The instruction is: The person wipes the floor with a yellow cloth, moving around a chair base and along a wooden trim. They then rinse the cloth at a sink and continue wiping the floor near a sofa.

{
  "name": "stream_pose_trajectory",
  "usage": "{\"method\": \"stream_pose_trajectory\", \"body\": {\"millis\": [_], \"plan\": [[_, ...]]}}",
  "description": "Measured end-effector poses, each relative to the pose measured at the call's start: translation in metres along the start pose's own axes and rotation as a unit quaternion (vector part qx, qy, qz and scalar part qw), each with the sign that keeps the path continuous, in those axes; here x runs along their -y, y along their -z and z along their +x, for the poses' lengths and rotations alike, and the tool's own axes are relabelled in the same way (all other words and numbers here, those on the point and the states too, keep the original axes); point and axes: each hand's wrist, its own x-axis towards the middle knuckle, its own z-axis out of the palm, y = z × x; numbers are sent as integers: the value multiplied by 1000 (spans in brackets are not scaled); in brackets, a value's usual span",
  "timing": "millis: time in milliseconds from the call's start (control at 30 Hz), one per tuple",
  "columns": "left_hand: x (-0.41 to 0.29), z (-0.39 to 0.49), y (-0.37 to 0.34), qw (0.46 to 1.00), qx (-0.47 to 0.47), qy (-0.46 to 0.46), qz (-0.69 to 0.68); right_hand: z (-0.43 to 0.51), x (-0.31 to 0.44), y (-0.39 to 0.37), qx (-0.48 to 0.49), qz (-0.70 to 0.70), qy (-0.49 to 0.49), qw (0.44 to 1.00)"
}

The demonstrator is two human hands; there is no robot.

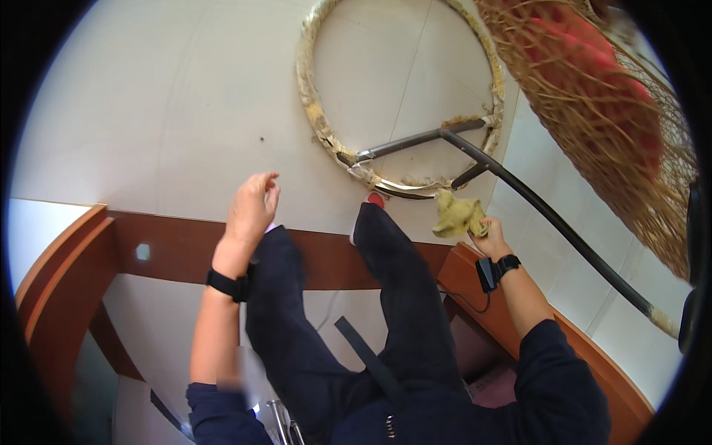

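My right hand (489, 238) is closed around one end of a crumpled yellow-green cloth (457, 214). The cloth hangs beside the lower edge of a large ring wrapped in worn, peeling tan material (310, 105). Dark metal struts (403, 143) join this ring to a long dark metal tube (548, 219) that runs down to the right. Over the pale floor, left of the ring, my left hand (255, 203) is raised with bent fingers and holds nothing. Both wrists wear black straps.
A wicker or woven frame with red material (601, 83) stands at the upper right. A reddish-brown wooden threshold (189, 245) crosses beneath my legs, with curved wooden edges (61, 267) at left and a wooden panel (589, 356) at right. My foot (376, 199) is close to the ring.
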Motion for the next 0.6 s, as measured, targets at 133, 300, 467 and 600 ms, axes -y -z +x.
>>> {"method": "stream_pose_trajectory", "body": {"millis": [133,300,467,600], "plan": [[76,66,-82,994,20,-65,87,115,-17,12,-41,-66,71,994],[139,155,-163,988,16,-93,122,224,-16,2,-268,-172,283,905],[169,227,-240,960,-171,-134,175,287,-17,4,-293,-339,635,629],[189,264,-286,918,-274,-140,249,361,-51,19,-216,-464,569,644]]}}
